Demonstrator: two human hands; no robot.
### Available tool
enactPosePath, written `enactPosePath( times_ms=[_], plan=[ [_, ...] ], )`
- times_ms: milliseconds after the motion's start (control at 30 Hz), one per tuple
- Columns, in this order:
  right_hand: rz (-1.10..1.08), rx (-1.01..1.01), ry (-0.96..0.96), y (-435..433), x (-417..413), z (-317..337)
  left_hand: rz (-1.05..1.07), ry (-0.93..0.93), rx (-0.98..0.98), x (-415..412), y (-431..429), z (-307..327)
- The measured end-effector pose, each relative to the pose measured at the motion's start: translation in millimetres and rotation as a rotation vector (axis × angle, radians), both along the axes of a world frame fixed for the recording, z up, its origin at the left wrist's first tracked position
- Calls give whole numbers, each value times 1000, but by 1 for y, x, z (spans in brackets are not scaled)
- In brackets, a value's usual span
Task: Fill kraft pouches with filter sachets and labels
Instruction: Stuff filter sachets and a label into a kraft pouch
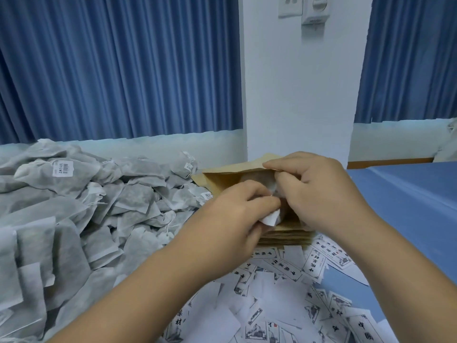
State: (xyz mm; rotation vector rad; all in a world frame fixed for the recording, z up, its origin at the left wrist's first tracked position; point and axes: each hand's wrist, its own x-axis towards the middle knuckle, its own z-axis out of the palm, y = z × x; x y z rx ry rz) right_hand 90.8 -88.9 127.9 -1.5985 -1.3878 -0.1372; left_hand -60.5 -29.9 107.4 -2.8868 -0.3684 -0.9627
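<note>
The kraft pouch (230, 175) is held open near the middle of the table, lying on top of a stack of flat pouches (284, 237) just beyond the loose labels. Its upper lip is pinched and lifted by the thumb and forefinger of the right hand (319, 191). A pale filter sachet (270, 217) is gripped in the curled fingers of the left hand (235, 214) right at the pouch's mouth. Part of the sachet appears to be inside already, though how deep cannot be told. Whether a label has gone into this pouch cannot be seen. The step in hand is therefore judged to be the loading of one pouch, and the task as a whole is judged to be far from done. A large heap of sachets (86, 206) is piled to the left, many printed labels (284, 293) are scattered in the foreground, and the stack of unfilled pouches is thick. No finished pouch is seen in view. Further out, a blue table cover (408, 206), a white wall (296, 95) and blue curtains (123, 70) are seen.
</note>
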Motion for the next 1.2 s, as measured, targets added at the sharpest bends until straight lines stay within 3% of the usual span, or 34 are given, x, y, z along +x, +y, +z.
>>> enactPosePath(
  times_ms=[200, 267, 367, 500, 600, 733, 800, 933, 967, 1033, 1200],
  plan=[
    [62, 21, -12, -10, -10, 5, 45, 19, -20, 14, 13, 2],
    [74, 37, -31, -12, -12, 6, 146, 29, -26, 18, 16, 3],
    [40, 114, -75, -10, -14, 5, 272, -39, 102, 27, 20, 5],
    [-83, 188, -147, -8, -6, 3, 19, -94, 61, 25, 17, 10],
    [-149, 195, -189, -6, 3, -1, -102, -323, 110, 6, 17, 3],
    [-167, 146, -176, 1, 9, -7, 61, -589, -101, -25, 35, -13],
    [-165, 119, -180, 3, 9, -9, 231, -451, -223, -34, 56, -26],
    [-161, 100, -182, 5, 8, -11, 549, 366, -273, -54, 92, -65],
    [-161, 96, -187, 5, 7, -11, 605, 497, -292, -57, 96, -73],
    [-160, 86, -192, 5, 7, -11, 660, 581, -294, -57, 102, -84],
    [-157, 66, -198, 6, 5, -12, 637, 559, -219, -50, 113, -99]
  ],
)
